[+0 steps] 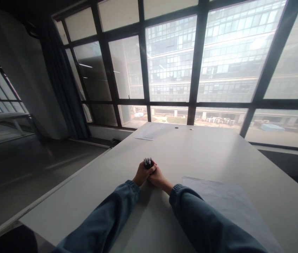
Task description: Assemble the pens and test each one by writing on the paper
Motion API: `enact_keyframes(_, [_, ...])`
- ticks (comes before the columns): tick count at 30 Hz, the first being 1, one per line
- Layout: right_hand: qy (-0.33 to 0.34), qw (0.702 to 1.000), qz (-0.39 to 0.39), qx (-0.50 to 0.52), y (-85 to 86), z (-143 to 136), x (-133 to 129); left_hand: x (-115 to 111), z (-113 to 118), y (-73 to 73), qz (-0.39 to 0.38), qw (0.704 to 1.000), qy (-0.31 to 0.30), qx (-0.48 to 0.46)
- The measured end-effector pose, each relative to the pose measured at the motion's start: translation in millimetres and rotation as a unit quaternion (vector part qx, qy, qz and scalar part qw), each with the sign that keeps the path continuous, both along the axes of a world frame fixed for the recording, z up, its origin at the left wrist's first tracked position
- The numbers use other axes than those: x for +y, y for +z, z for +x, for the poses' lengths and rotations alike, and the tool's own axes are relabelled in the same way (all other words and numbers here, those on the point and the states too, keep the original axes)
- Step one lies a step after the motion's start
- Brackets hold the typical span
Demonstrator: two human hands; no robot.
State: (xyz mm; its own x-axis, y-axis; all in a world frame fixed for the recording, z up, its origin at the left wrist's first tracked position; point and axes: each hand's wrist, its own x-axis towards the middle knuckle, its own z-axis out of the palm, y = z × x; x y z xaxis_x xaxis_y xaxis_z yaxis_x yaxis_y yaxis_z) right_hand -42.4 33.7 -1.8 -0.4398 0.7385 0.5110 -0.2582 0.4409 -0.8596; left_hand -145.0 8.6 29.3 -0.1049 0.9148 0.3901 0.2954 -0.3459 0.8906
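Note:
A tight bundle of dark, slim sticks with pale, shiny upper ends, which look like pens (148,162), stands roughly upright above the white table (204,147). My left hand (140,174) is closed around the bundle from the left. From the right, my right hand (159,178) wraps it too, and the fingers of both hands meet. The lower part of the bundle is hidden behind my hands. Both forearms, in blue sleeves, reach in from the near edge.
A large sheet of paper (222,200) lies to the right, partly under my right sleeve. Another paper (149,131) rests at the table's far left. Beyond the far edge are windows (168,63), with a blue curtain (61,80) at left.

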Motion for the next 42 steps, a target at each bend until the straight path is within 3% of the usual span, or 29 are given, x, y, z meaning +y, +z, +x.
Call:
enact_keyframes(5, [0.002, 0.999, -0.019, -0.044, -3.9, 2, 1, -4, 4, 7.6, -0.035, 0.995, 0.015, -0.091])
enact_keyframes(10, [0.041, 0.997, -0.006, -0.063, -1.0, 9, 3, -7, 3, 12.5, -0.089, 0.981, -0.038, -0.170])
enact_keyframes(15, [0.074, 0.996, -0.004, -0.045, 6.7, 10, 0, -8, -3, 18.7, -0.060, 0.993, -0.056, -0.081])
enact_keyframes(19, [0.076, 0.995, 0.002, -0.057, 7.4, 5, 3, -6, -8, 18.2, -0.034, 0.999, -0.007, -0.007])
enact_keyframes(22, [0.041, 0.995, 0.035, -0.089, 4.4, 0, 7, -2, -13, 13.2, 0.012, 0.998, 0.054, 0.010])
enact_keyframes(26, [-0.045, 0.985, 0.026, -0.166, -1.9, -8, 4, 3, -19, 3.7, 0.050, 0.996, 0.069, 0.012])
enact_keyframes(32, [-0.078, 0.978, 0.053, -0.184, -4.5, -15, -5, 4, -17, -12.9, 0.043, 0.993, 0.104, -0.018])
enact_keyframes(37, [-0.129, 0.939, 0.034, -0.316, -0.3, -13, -8, 9, -15, -8.5, 0.029, 0.991, 0.121, -0.054])
enact_keyframes(40, [-0.122, 0.919, 0.009, -0.376, 3.1, -9, -9, 24, -22, 1.7, -0.076, 0.986, 0.149, -0.003])
enact_keyframes(42, [-0.108, 0.913, 0.006, -0.394, 6.4, -5, -10, 38, -29, 7.2, -0.196, 0.959, 0.168, 0.118])
